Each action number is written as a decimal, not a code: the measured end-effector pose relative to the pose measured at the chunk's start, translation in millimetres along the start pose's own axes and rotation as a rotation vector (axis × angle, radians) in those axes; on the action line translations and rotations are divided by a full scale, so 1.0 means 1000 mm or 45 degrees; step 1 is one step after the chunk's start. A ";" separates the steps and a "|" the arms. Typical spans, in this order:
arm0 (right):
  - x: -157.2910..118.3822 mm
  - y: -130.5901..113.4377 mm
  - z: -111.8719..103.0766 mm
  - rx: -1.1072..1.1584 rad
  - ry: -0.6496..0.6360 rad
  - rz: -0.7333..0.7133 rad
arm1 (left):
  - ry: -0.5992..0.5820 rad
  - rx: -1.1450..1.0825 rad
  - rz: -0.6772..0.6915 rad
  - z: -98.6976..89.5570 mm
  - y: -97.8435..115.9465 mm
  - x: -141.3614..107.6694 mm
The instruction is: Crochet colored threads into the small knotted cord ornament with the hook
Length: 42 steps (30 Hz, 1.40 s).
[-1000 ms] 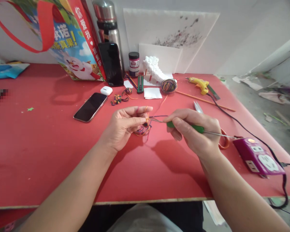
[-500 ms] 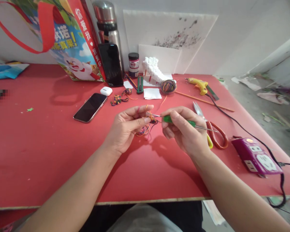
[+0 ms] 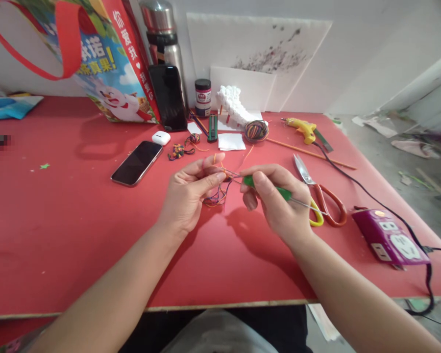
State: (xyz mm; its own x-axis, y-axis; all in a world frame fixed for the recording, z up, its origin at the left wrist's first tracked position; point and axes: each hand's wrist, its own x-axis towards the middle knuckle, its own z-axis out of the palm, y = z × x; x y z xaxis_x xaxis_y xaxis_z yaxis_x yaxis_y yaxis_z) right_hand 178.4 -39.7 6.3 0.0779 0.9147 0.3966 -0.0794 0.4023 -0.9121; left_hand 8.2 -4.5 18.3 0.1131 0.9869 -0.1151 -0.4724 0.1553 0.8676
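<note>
My left hand [image 3: 187, 196] pinches a small piece of multicoloured yarn work [image 3: 228, 178] between thumb and fingers, with a strand looped over the raised index finger. My right hand [image 3: 279, 198] is closed round the green handle of a crochet hook [image 3: 287, 194], whose metal tip points left and meets the yarn at my left fingertips. A second thin metal shaft sticks out of the handle's right end. Loose yarn strands [image 3: 216, 197] hang below my left fingers. Where exactly the hook's tip passes through the yarn is too small to tell.
Behind my hands are a yarn ball [image 3: 256, 131], a small knitted piece [image 3: 178, 151], a green cutter [image 3: 212, 128] and a standing phone [image 3: 168, 98]. Another phone [image 3: 137, 163] lies left. Scissors [image 3: 319, 191], a yellow glue gun [image 3: 302, 130] and a purple power strip [image 3: 391, 237] lie right.
Both hands have shifted slightly left, with the yarn and the hook. The hook's handle now slants down more to the right, and more of the yellow scissor handle shows.
</note>
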 end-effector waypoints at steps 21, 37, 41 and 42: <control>-0.018 0.017 0.010 -0.546 -0.054 -0.440 | 0.033 -0.091 -0.035 0.007 -0.002 -0.007; -0.014 0.020 0.007 -0.563 -0.110 -0.623 | 0.067 -0.319 -0.305 0.006 0.007 -0.003; -0.014 0.017 0.004 -0.485 -0.140 -0.517 | 0.032 -0.227 -0.241 0.003 0.014 -0.003; -0.014 0.016 0.003 -0.471 -0.149 -0.496 | 0.027 -0.208 -0.220 0.003 0.015 -0.003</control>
State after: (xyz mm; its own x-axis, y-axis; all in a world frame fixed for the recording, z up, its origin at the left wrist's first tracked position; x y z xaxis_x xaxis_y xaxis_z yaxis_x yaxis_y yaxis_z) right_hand 172.6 -45.8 -13.6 -0.0808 0.7074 0.7022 0.2897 0.6907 -0.6625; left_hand 3.3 -5.1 32.7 0.1868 0.9455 -0.2666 -0.5833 0.3251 0.7444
